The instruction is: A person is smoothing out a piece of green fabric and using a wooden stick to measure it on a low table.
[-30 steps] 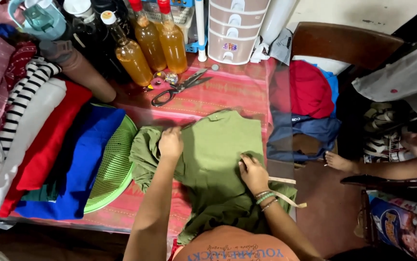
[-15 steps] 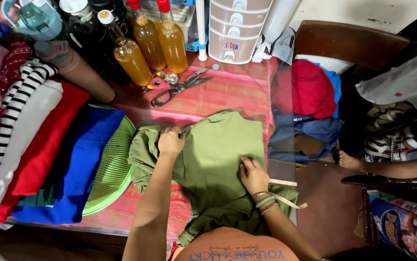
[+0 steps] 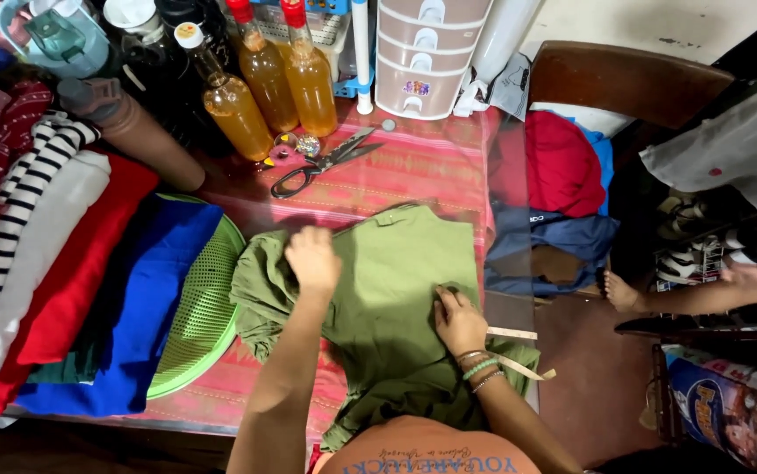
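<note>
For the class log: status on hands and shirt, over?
Left hand and right hand flat on green shirt. Shirt spread on table. Scissors clear of it.

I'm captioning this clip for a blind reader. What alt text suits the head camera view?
Both bare hands press flat on an olive green shirt spread on a table: left hand near its sleeve, right hand by its edge. Folded clothes lie to the left; scissors and amber bottles sit behind.

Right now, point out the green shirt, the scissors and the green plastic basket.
green shirt (image 3: 396,290), head view, on the flat middle panel between the hands.
scissors (image 3: 326,163), head view, near the pivot where the blades meet the handles.
green plastic basket (image 3: 207,303), head view, on its exposed mesh wall.
</note>
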